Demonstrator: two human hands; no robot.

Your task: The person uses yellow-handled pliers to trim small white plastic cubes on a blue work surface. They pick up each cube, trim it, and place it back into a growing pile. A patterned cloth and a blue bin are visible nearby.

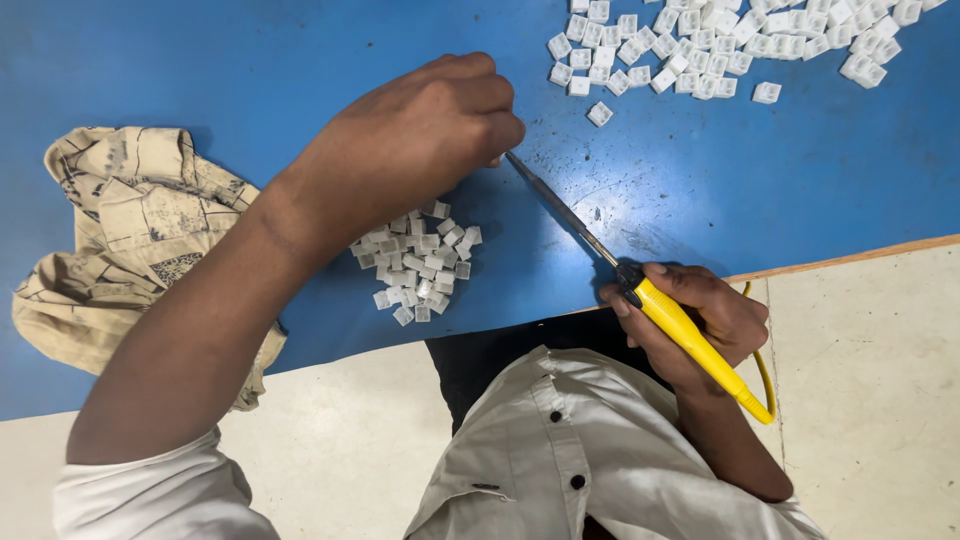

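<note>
My right hand [700, 320] grips a yellow-handled soldering iron [680, 325]. Its thin metal shaft runs up and left, and the tip reaches my left hand's fingertips. My left hand [420, 130] is closed in a fist on the blue table [200, 70], pinching something small at the iron's tip; what it pinches is hidden by the fingers. Just below my left wrist lies a small heap of white plastic pieces [420, 260].
A larger spread of white plastic pieces [720, 45] lies at the far right of the table. A crumpled beige printed cloth [130, 230] lies at the left. The table's front edge [850, 255] runs diagonally, with pale floor below. The iron's yellow cord [765, 375] loops beside my right wrist.
</note>
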